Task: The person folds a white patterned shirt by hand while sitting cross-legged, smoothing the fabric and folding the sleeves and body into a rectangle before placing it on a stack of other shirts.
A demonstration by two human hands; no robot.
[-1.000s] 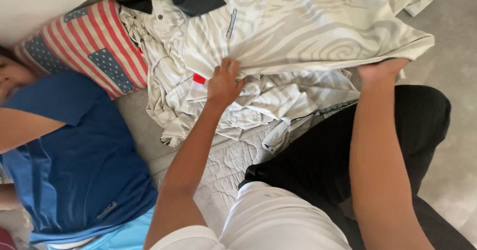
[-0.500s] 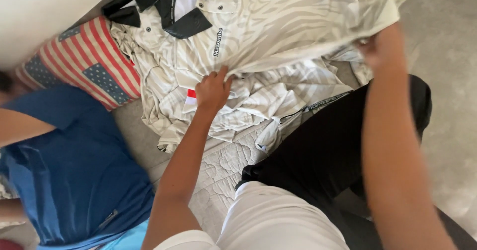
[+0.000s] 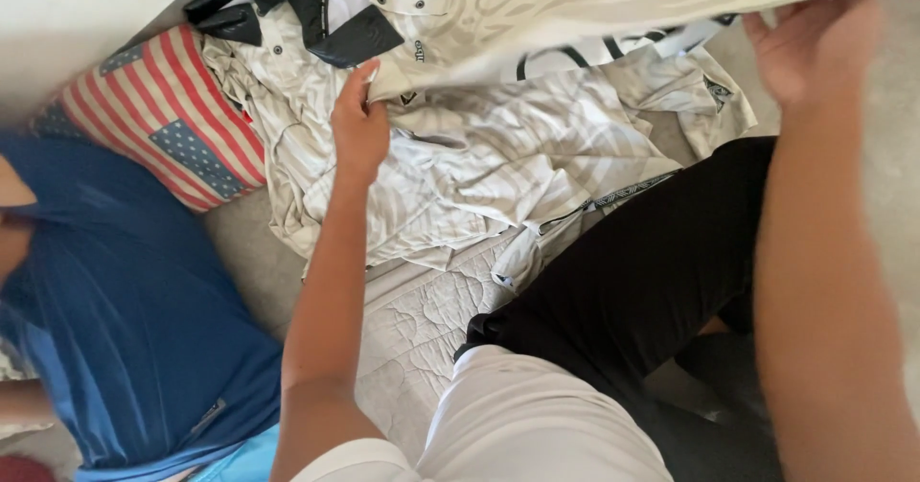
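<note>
Stretching pale shirt [image 3: 575, 12] between 2 grips

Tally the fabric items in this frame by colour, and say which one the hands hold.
Cream patterned shirts: 2, one lifted by left hand and right hand, shirt held, shirt beneath
Black garment: 1
Striped red, white and blue cushion: 1
Quilted mattress: 1
Total: 5
</note>
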